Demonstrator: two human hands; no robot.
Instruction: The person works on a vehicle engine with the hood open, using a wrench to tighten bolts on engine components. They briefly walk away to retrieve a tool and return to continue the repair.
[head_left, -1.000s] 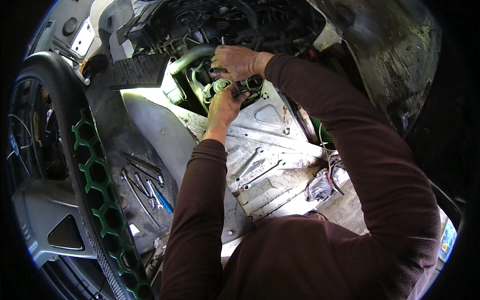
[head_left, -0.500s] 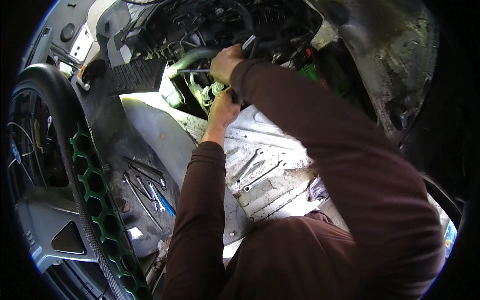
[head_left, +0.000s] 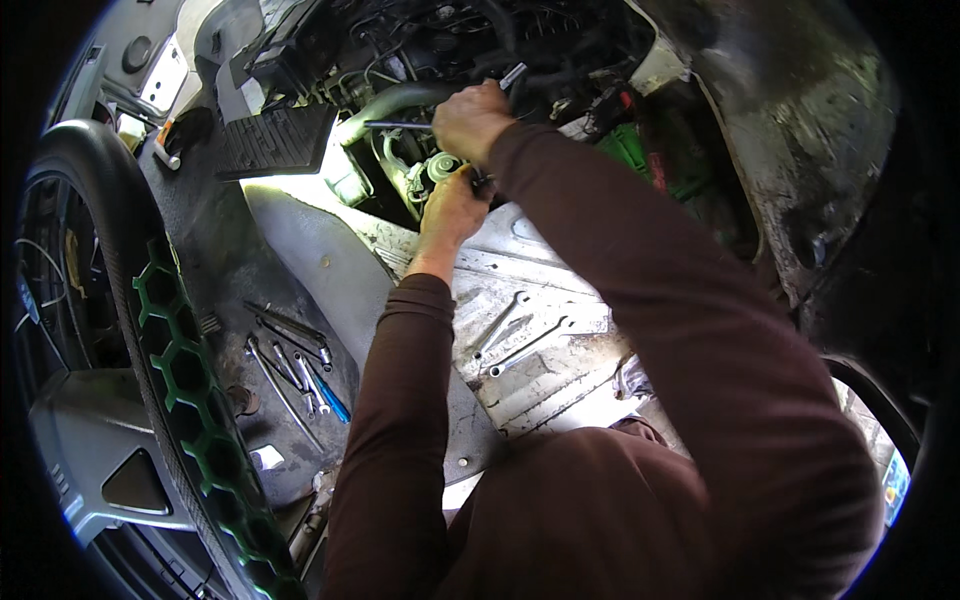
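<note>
My right hand (head_left: 470, 118) is closed round a rod-shaped metal hand tool. Its thin dark shaft (head_left: 397, 125) sticks out to the left of the fist, and a shiny tubular end (head_left: 513, 75) shows beyond the fist at the upper right. Just below, my left hand (head_left: 452, 212) has its fingers bent in at the engine opening, beside a round pale-green engine part (head_left: 441, 167). Something dark shows at its fingertips, but I cannot make out what it is. A thick hose (head_left: 392, 103) runs behind the tool's shaft.
Two wrenches, one (head_left: 502, 325) left of the other (head_left: 530, 347), lie on the worn metal cover (head_left: 540, 395). Several hand tools, among them a blue-handled one (head_left: 330, 397), rest on the floor at left, near the steering wheel (head_left: 150, 290). A pedal-like ribbed black pad (head_left: 275, 142) juts out by the opening.
My right hand has shifted slightly right with the tool, whose shaft now tilts a little differently. The left hand stays at nearly the same spot, and the whole view has moved slightly.
</note>
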